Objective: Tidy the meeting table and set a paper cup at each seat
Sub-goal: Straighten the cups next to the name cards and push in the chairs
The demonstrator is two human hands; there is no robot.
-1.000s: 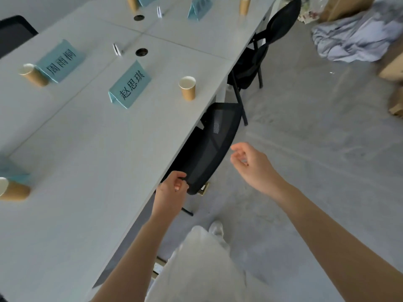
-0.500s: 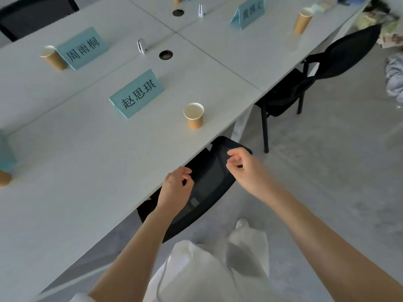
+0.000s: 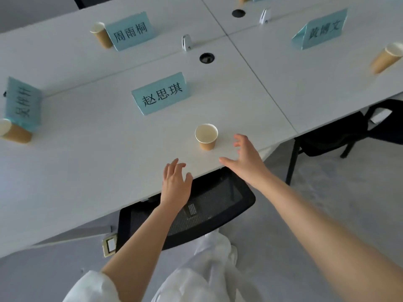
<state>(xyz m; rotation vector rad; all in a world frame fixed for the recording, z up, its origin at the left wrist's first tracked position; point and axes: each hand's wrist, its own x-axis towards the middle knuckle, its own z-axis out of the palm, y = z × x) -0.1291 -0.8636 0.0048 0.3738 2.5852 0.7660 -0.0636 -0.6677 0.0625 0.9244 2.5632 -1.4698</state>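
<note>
A brown paper cup (image 3: 206, 137) stands upright near the front edge of the white meeting table (image 3: 91, 171), below a teal name card (image 3: 161, 93). My right hand (image 3: 245, 159) hovers just right of that cup, fingers spread, holding nothing. My left hand (image 3: 175, 184) is open over the table edge, below and left of the cup. Under both hands a black mesh chair (image 3: 196, 208) is tucked beneath the table. Other paper cups stand at the far left seat (image 3: 13, 131), the back seat (image 3: 100, 37) and the right seat (image 3: 387, 57).
More teal name cards sit at the left (image 3: 24, 103), back (image 3: 130, 31) and right (image 3: 321, 30). Two small white devices (image 3: 186, 42) and black cable holes (image 3: 206, 58) line the table's middle. A second black chair (image 3: 340, 136) stands at right on the grey floor.
Both hands have let go of the black chair's backrest and moved up over the table edge, opening. The chair now sits tucked further under the table. The view has swung towards the table.
</note>
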